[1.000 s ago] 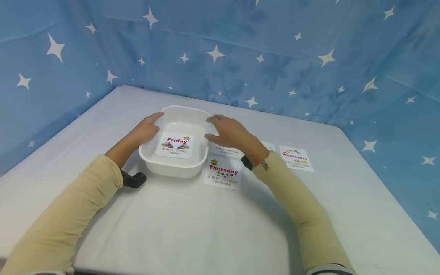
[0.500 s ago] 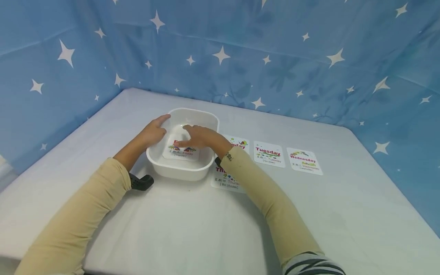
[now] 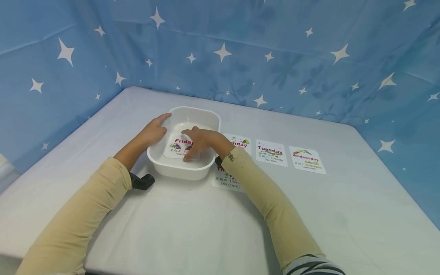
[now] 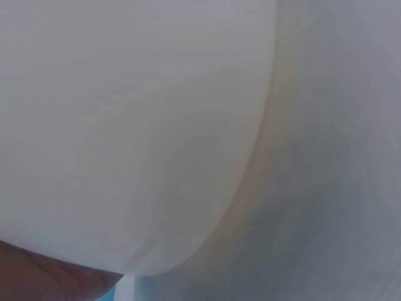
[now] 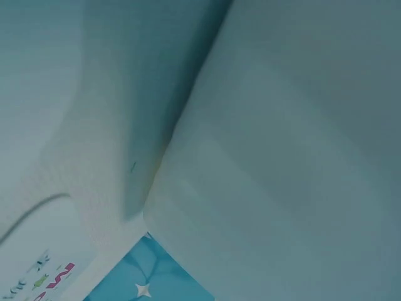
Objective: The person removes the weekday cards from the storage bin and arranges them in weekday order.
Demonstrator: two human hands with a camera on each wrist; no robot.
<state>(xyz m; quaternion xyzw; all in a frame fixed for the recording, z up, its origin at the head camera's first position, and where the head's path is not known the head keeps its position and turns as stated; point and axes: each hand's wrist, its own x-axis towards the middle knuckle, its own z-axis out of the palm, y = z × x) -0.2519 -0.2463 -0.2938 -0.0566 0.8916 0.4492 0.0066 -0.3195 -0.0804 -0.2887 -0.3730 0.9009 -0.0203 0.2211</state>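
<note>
A white plastic basin (image 3: 182, 172) stands on the white-covered table, left of centre in the head view. My left hand (image 3: 153, 131) grips its left rim, one finger stretched along the top. In the left wrist view, part of that hand's fingers (image 4: 50, 279) shows below the pale basin wall (image 4: 125, 125). A "Friday" card (image 3: 177, 147) lies inside the basin. Over the card's right part is my right hand (image 3: 201, 141), thumb and fingers spread; whether the fingertips touch it, I cannot tell. The basin's outer wall (image 5: 269, 175) fills much of the right wrist view.
Right of the basin lie a "Monday" card (image 3: 242, 142), a "Tuesday" card (image 3: 270, 152) and a "Wednesday" card (image 3: 307, 159). A "Thursday" card (image 3: 227, 183) lies nearer, partly under the right forearm. A blue star-patterned curtain (image 3: 206, 46) hangs behind the table.
My right hand has left the basin's right rim and reached inside over the "Friday" card; its thumb then shifted toward the card's near edge. My left hand stays on the rim.
</note>
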